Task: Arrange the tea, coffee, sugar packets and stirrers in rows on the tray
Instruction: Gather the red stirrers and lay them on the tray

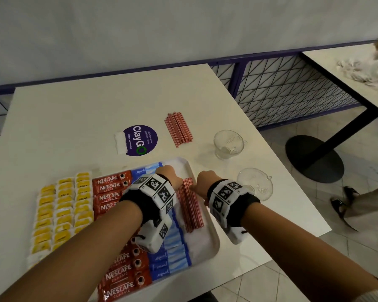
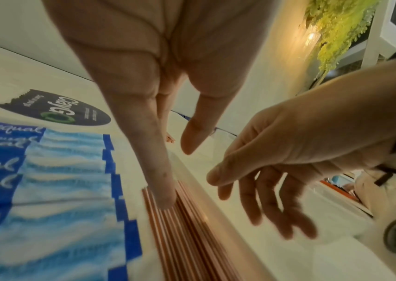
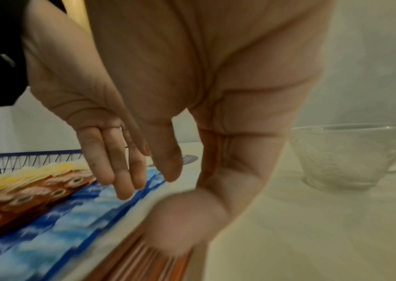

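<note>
**Stirrers squared up at the tray's right edge**

Writing was read first. The red coffee sticks (image 1: 111, 196) were printed "NESCAFE CLASSIC", the blue sugar packets (image 2: 47, 190) "equal" in white script, and a round purple sticker (image 1: 140, 140) on the surface (image 1: 74, 118) bore "ClayGO" and "Clean as you go". The print on the yellow tea packets (image 1: 63, 205) was too small to be read with certainty.

Four bands were laid side by side on the white tray (image 1: 210, 238) — tea at the left, then coffee, then sugar, then a bundle of copper-red stirrers (image 1: 191, 205) at the right. The bundle's long axis ran from the near side of the tray towards the far side, parallel to the tray's right rim, with the coffee and sugar packets lying crosswise to it.

The left hand (image 2: 144, 79) was held released, fingers straight, and one fingertip was pressed on top of the stirrers. The right hand (image 3: 192, 95) was likewise released and grasped nothing; its thumb was set against the bundle's right side, the other fingers extended above the packets.

A second bundle of stirrers (image 1: 179, 129) was left on the surface beyond the tray, its axis angled in much the same direction. Two clear glass cups (image 1: 228, 143) stood to the right of the tray.
</note>
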A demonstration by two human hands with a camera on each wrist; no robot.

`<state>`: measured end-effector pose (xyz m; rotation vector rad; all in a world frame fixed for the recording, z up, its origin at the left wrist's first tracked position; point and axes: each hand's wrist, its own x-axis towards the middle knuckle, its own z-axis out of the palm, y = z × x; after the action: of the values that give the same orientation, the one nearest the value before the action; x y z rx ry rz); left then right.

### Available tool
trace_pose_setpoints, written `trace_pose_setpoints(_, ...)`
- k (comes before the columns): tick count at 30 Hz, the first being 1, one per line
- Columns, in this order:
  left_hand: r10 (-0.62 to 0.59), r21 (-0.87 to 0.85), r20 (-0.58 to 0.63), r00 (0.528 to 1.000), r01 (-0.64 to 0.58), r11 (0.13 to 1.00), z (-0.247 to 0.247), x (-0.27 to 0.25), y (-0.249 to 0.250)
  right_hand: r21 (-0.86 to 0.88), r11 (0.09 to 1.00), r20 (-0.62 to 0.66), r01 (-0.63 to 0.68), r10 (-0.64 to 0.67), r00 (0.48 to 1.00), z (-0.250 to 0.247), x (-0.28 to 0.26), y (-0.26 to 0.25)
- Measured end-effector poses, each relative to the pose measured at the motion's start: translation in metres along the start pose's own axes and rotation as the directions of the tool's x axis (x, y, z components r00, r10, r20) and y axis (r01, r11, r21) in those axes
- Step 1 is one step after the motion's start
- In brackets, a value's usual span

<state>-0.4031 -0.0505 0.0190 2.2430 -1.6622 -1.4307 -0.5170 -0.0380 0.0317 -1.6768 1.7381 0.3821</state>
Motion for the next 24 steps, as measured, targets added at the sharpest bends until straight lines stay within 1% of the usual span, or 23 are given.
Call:
trace_pose_setpoints(2,0.02,-0.127,0.015,1.0,-0.018,0.992,-0.015,-0.001,0.003,0.065,0.998,-0.016,-0.019,0.02,1.0,-0.009,0.01,-0.008)
trace_pose_setpoints(4,0.022,-0.235,0.046,0.999,-0.011,0.972,-0.032,-0.002,0.005,0.112,0.993,-0.026,-0.036,0.039,0.999,-0.02,0.022,-0.019)
trace_pose_setpoints(7,0.076,-0.29,0.045,0.996,-0.06,0.955,-0.06,-0.002,0.003,0.117,0.993,-0.08,-0.036,0.045,0.996,-0.042,0.041,-0.037)
trace_pose_setpoints(9,0.11,-0.321,0.029,0.994,-0.095,0.942,-0.077,0.001,0.0,0.039,0.999,-0.108,0.003,0.001,0.994,-0.059,0.054,-0.05)
trace_pose_setpoints(11,0.126,-0.339,0.006,0.992,-0.116,0.934,-0.092,0.004,-0.004,-0.02,0.997,-0.123,0.069,-0.071,0.99,-0.076,0.068,-0.062)
trace_pose_setpoints(12,0.128,-0.351,-0.009,0.992,-0.123,0.928,-0.099,0.006,-0.008,-0.032,0.996,-0.124,0.086,-0.089,0.988,-0.081,0.078,-0.068)
trace_pose_setpoints(14,0.132,-0.385,-0.032,0.991,-0.134,0.913,-0.112,0.009,-0.016,-0.131,0.985,-0.13,0.117,-0.134,0.982,-0.084,0.107,-0.077)
trace_pose_setpoints(16,0.125,-0.404,-0.055,0.991,-0.137,0.905,-0.123,0.014,-0.026,-0.282,0.954,-0.104,0.098,-0.132,0.986,-0.082,0.138,-0.082)
trace_pose_setpoints(18,0.103,-0.429,-0.068,0.992,-0.122,0.895,-0.135,0.02,-0.039,-0.366,0.93,-0.053,0.011,-0.033,0.998,-0.078,0.163,-0.083)
trace_pose_setpoints(19,0.089,-0.443,-0.071,0.994,-0.111,0.89,-0.14,0.023,-0.046,-0.407,0.913,-0.055,-0.008,-0.016,0.998,-0.076,0.172,-0.084)
trace_pose_setpoints(21,0.055,-0.46,-0.077,0.996,-0.084,0.884,-0.148,0.029,-0.059,-0.455,0.89,-0.073,0.008,-0.046,0.996,-0.08,0.166,-0.087)
trace_pose_setpoints(22,0.034,-0.466,-0.083,0.996,-0.069,0.882,-0.151,0.033,-0.065,-0.442,0.896,-0.077,0.042,-0.084,0.993,-0.082,0.165,-0.088)
trace_pose_setpoints(24,-0.003,-0.473,-0.098,0.995,-0.044,0.88,-0.154,0.04,-0.074,-0.402,0.913,-0.083,0.07,-0.112,0.99,-0.089,0.154,-0.095)
